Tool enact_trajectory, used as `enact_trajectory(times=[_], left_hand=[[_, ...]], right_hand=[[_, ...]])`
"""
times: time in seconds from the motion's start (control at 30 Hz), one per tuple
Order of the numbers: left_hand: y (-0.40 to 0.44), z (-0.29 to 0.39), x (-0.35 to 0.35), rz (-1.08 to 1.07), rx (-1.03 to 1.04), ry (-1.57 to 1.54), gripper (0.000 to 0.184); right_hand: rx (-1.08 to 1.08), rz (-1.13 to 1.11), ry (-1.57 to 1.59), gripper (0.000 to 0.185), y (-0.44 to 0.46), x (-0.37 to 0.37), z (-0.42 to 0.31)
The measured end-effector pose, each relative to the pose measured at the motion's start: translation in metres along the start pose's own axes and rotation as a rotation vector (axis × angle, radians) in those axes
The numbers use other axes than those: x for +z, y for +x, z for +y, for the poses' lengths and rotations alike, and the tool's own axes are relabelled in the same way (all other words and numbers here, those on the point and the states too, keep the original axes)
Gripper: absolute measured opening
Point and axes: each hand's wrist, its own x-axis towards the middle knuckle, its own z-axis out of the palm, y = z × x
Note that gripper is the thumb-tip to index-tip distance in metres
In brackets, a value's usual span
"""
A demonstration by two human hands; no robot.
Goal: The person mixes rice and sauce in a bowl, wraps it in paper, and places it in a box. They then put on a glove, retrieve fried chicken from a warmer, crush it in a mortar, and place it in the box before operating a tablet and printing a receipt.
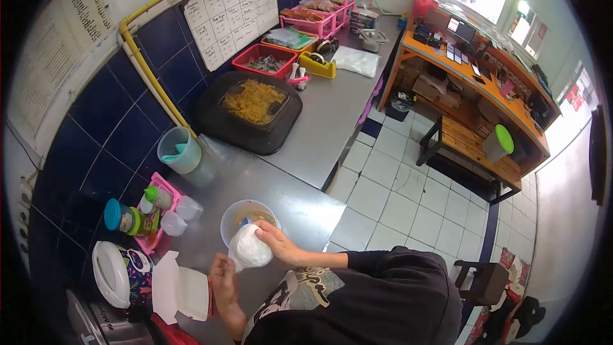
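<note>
A rounded white bundle (pixel 249 247), seemingly wrapped in thin plastic, is held in front of my body. My right hand (pixel 276 243) is closed around its right side, thumb on top. My left hand (pixel 225 279) pinches at its lower left edge with bent fingers. Just behind the bundle stands a whitish round tub (pixel 228 217) with food inside and something blue at its rim; the bundle covers part of it. To the left of my left hand lies an open white takeaway box (pixel 192 292) with its lid folded back.
On the steel counter (pixel 306 153) stand a black tray (pixel 211 105) of yellow food, a tall tub (pixel 182 161), a pink basket (pixel 152 240) with bottles, and a rice cooker (pixel 110 273). A red basket (pixel 244 57) and yellow tape dispenser (pixel 322 66) are farther back.
</note>
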Motion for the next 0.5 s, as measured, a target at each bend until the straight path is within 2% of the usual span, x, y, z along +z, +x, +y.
enact_trajectory(times=[0.03,0.1,0.17,0.2,0.27,0.37,0.4,0.43,0.5], left_hand=[[0.006,-0.009,-0.007,0.042,0.090,-0.072,0.044],[0.027,-0.019,-0.011,-0.241,0.344,-0.593,0.045],[0.032,-0.020,-0.005,-0.314,0.343,-0.885,0.050],[0.024,-0.013,0.011,-0.244,0.215,-0.911,0.054],[0.014,-0.011,0.034,-0.105,-0.053,-0.924,0.068],[0.020,-0.020,0.060,0.168,0.016,-0.721,0.069],[0.025,-0.021,0.054,0.324,-0.035,-0.758,0.065],[0.025,-0.025,0.043,0.286,-0.007,-0.747,0.064],[0.023,-0.033,0.022,0.210,0.058,-0.724,0.062]], right_hand=[[0.026,0.051,0.093,0.033,0.002,0.003,0.002],[0.079,0.155,0.281,0.034,0.006,0.011,0.000],[0.127,0.244,0.469,0.036,0.009,0.017,-0.011],[0.151,0.290,0.565,0.036,0.011,0.020,-0.017],[0.106,0.232,0.216,0.039,0.012,0.016,-0.002],[0.004,0.020,-0.143,0.043,0.005,0.018,0.009],[-0.028,-0.076,-0.234,0.043,0.004,0.017,0.010],[-0.061,-0.174,-0.325,0.043,0.002,0.017,0.008],[-0.119,-0.177,-0.474,0.027,0.002,0.011,-0.001]])
